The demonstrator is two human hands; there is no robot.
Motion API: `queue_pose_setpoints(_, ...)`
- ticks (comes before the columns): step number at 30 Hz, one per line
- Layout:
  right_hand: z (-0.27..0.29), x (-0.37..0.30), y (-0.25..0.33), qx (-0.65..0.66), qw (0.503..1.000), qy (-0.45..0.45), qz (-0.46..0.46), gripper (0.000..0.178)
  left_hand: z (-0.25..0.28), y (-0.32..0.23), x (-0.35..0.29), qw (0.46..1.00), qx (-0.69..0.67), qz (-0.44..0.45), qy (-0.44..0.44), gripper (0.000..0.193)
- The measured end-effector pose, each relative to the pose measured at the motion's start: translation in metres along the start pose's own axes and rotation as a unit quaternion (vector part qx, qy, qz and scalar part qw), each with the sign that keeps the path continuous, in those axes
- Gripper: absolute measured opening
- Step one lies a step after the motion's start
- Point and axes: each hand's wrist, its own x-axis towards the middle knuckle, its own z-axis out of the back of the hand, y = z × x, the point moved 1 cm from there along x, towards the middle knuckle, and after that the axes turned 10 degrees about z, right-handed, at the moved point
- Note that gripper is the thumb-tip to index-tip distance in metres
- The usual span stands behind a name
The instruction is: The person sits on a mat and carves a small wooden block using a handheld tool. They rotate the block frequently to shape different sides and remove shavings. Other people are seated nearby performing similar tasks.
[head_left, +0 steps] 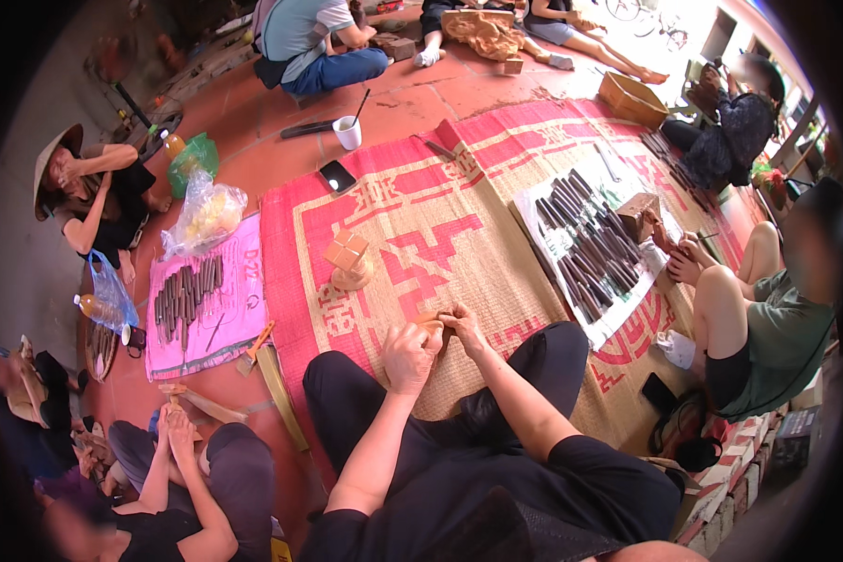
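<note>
Above my lap, my left hand [410,356] is closed round a small orange-brown piece [431,326], perhaps clay or wood; most of it is hidden by the fingers. Close beside it, my right hand [463,328] has its fingers bent and pinched at the same piece. Whether a thin tool is in that hand I cannot make out. Beyond my hands, on the red and straw-coloured mat [440,215], a light-brown block [347,250] with crossing lines on its top rests on a rounded brown base [352,277].
Dark slim tools [590,239] lie in rows on a white sheet [598,330] to the right, others [187,298] on a pink sheet [244,328] to the left. A phone [337,176] and white cup [347,134] stand farther off. A mallet [257,348] lies near my left knee. People sit all round.
</note>
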Motion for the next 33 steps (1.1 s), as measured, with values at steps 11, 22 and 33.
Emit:
queue_pose_setpoints(11, -0.017, 0.011, 0.005, -0.026, 0.999, -0.001, 0.020, 0.015, 0.002, 0.009, 0.001, 0.999, -0.011, -0.002, -0.036, 0.027)
queue_pose_setpoints(22, -0.024, 0.013, 0.033, -0.008, 1.000, 0.003, -0.011, 0.015, -0.002, 0.015, -0.002, 0.999, 0.003, -0.020, -0.036, 0.027)
queue_pose_setpoints(33, -0.003, 0.019, 0.021, -0.033, 0.998, -0.031, -0.043, 0.013, -0.001, 0.015, -0.018, 0.999, 0.002, -0.027, -0.020, 0.026)
